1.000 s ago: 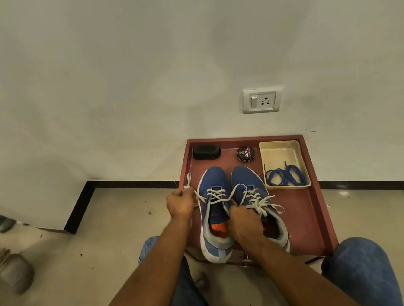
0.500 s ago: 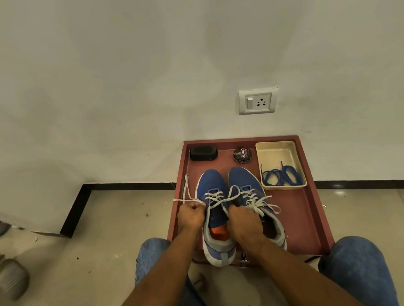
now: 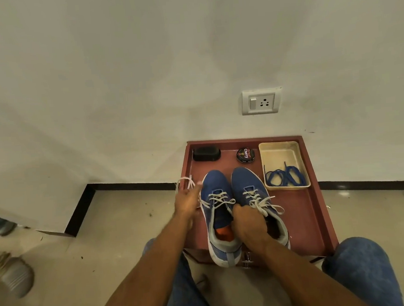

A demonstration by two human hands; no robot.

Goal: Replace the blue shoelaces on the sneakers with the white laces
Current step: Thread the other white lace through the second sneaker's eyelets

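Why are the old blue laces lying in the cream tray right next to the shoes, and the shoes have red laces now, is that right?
Almost. The blue laces do lie in the cream tray beside the sneakers, but the head view shows the laces in the shoes are white, not red. The left hand is at one loose white end.

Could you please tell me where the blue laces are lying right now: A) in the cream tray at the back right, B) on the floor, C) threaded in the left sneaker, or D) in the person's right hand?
A: the blue laces lie coiled inside the cream tray, and both sneakers carry white laces.
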